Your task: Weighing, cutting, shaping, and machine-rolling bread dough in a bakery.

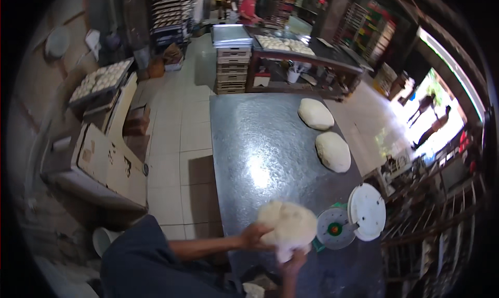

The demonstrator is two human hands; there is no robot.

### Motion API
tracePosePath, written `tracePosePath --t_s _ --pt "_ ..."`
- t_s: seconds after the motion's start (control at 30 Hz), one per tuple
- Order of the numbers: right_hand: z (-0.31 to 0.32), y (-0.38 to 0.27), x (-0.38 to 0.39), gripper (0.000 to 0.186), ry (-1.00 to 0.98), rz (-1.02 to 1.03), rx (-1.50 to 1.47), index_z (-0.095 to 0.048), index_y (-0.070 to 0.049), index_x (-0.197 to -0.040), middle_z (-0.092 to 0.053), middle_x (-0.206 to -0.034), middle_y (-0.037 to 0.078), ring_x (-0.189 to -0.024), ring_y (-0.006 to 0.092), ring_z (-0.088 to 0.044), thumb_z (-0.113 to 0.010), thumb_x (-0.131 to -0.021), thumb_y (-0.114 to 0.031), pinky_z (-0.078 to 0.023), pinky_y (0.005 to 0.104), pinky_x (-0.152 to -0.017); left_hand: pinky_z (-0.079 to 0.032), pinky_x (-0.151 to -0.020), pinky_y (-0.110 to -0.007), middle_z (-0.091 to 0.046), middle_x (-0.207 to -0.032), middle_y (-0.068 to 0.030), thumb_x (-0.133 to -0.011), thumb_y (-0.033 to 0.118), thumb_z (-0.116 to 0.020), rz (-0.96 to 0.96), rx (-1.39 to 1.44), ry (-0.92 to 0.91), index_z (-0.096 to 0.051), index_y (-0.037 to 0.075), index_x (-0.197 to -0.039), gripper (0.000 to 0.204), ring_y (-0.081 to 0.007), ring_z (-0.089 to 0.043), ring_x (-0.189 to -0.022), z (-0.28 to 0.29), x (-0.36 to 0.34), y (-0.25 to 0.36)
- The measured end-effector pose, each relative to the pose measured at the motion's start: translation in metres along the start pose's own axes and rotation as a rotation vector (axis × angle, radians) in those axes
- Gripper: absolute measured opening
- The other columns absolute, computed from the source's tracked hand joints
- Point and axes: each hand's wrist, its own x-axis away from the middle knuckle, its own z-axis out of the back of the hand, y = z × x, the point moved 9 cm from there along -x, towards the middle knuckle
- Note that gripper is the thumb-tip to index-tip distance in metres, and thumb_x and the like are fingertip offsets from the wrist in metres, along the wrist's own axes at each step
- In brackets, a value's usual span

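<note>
Scanning left to right: we have rows of pale dough balls point(101, 81) by the wall, then a tan panel point(114, 165) on a boxy unit. Next, our dark desk point(244, 131), surface shiny, maybe oiled or wet.

Left hand point(254, 236): fingers curled against the left side of a dough lump point(291, 225), gripping it. Lump is over the near part of the desk, just left of the scale. It's blurred and looks held up, but we can't tell whether its underside touches. Right hand point(293, 261): closed on the lump's lower near end, where the dough droops. Both hands are occupied.

Handling, our read: soft, fairly heavy, probably tacky, sags under its own weight. Not brittle, but it could tear if pinched at one edge. Best hold is from below, palms spread, one per side.

Further right: far dough round point(315, 114) and nearer dough round point(333, 152) sit on the desk near its right edge, just apart. Then a green-based scale point(331, 238) with a round pan, white disc point(367, 212) beside it.

Labels: dark marks on the panel, too rough for us to read. Disc shows only dark specks. No brand legible on the scale.
</note>
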Motion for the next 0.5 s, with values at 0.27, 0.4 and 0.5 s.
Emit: tracePosePath --t_s 0.27,0.4,0.5 --pt "-0.036 0.039 -0.061 0.051 -1.381 -0.547 0.012 -0.065 0.005 -0.103 -0.067 -0.088 0.011 -0.068 0.0125 -0.058 -0.075 -0.075 -0.036 -0.048 0.0272 -0.06 -0.045 -0.073 -0.039 -0.062 -0.098 -0.0153 -0.098 0.051 -0.032 0.115 -0.742 -0.095 -0.041 0.011 -0.139 0.058 -0.0282 -0.055 -0.078 -0.078 0.098 -0.084" --pt "0.032 0.055 -0.202 0.026 0.076 -0.506 -0.449 -0.059 -0.002 -0.104 -0.063 -0.096 0.007 -0.08 0.0168 -0.057 -0.062 -0.089 -0.023 -0.045 0.0284 -0.07 -0.049 -0.079 -0.033 -0.056 -0.114 -0.0093 -0.099 0.041 -0.04 0.551 0.281 0.328 -0.038 0.01 -0.139 0.05 -0.024 -0.06 -0.087 -0.001 0.144 -0.234" --pt "0.013 0.057 -0.185 0.032 -0.058 -0.501 -0.066 -0.058 -0.002 -0.109 -0.061 -0.099 0.009 -0.082 0.018 -0.055 -0.061 -0.091 -0.028 -0.044 0.0279 -0.076 -0.046 -0.089 -0.036 -0.056 -0.115 -0.0171 -0.085 0.05 -0.06 1.482 0.964 0.655 -0.047 -0.001 -0.123 0.065 -0.0266 -0.059 -0.096 0.073 0.187 -0.218"
